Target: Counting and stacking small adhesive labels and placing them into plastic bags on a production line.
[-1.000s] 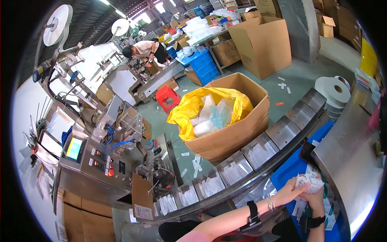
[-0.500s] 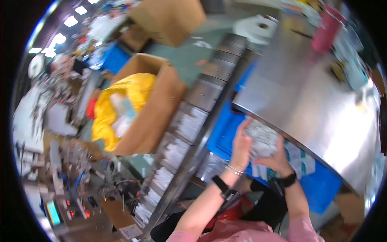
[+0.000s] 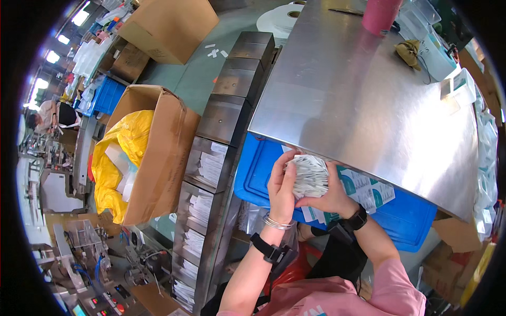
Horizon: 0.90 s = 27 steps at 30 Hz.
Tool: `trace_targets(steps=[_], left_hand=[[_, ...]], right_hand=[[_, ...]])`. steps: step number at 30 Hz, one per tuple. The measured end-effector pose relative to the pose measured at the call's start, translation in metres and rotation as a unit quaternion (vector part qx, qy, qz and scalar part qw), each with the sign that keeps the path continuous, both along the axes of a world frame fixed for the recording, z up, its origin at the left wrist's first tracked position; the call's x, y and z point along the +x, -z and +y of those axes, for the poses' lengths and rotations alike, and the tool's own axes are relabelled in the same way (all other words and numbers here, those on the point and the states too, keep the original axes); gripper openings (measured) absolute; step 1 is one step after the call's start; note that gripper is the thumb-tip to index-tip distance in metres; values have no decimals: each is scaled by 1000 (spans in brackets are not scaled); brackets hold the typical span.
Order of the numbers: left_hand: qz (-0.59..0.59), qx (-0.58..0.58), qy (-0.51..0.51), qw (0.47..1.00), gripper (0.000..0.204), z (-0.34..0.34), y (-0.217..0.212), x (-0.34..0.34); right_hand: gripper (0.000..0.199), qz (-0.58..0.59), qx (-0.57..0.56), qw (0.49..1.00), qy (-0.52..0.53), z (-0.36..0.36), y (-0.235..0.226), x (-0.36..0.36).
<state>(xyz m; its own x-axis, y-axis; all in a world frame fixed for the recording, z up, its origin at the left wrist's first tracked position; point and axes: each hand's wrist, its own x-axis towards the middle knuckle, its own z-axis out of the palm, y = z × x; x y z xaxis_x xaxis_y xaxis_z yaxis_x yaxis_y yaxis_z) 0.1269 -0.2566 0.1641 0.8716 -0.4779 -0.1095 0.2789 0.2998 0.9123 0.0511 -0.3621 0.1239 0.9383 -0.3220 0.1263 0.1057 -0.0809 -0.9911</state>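
A thick bundle of thin white packets [image 3: 310, 178] is clasped between my two hands, their narrow edges facing up. My left hand [image 3: 281, 190] wraps its left side, thumb along the near edge. On the other side my right hand [image 3: 338, 196] presses the bundle from the right and below. Both hands are over a blue plastic bin [image 3: 406, 231], close to the edge of the steel table [image 3: 337, 84]. White-and-teal printed packets [image 3: 363, 188] lie on the bin beside my right hand. What the packets contain cannot be made out.
Left of the bin runs a steel channel with compartments [image 3: 224, 118], several holding stacks of white packets [image 3: 199, 208]. Beyond stands a cardboard box [image 3: 161, 174] with a yellow bag [image 3: 124, 152]. A pink container [image 3: 380, 16] and clear plastic tubs [image 3: 464, 87] are on the table.
My view has turned, and the scene is sharper now. Both hands still clasp the bundle, which appears further left in the picture. More of the table's far side shows.
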Motion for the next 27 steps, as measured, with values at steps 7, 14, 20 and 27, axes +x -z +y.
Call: trace_targets(steps=[7, 14, 20, 27], left_hand=[[4, 10, 47, 999, 36, 8, 0, 4], [31, 14, 38, 999, 36, 9, -1, 6], [-41, 93, 2, 995, 40, -3, -5, -3], [-53, 89, 45, 994, 35, 1, 8, -3]], right_hand=[[104, -60, -99, 993, 0, -5, 0, 6], [109, 11, -143, 989, -35, -9, -6, 5], [109, -7, -164, 986, -40, -8, -10, 8], [102, -13, -120, 993, -15, -4, -7, 5]])
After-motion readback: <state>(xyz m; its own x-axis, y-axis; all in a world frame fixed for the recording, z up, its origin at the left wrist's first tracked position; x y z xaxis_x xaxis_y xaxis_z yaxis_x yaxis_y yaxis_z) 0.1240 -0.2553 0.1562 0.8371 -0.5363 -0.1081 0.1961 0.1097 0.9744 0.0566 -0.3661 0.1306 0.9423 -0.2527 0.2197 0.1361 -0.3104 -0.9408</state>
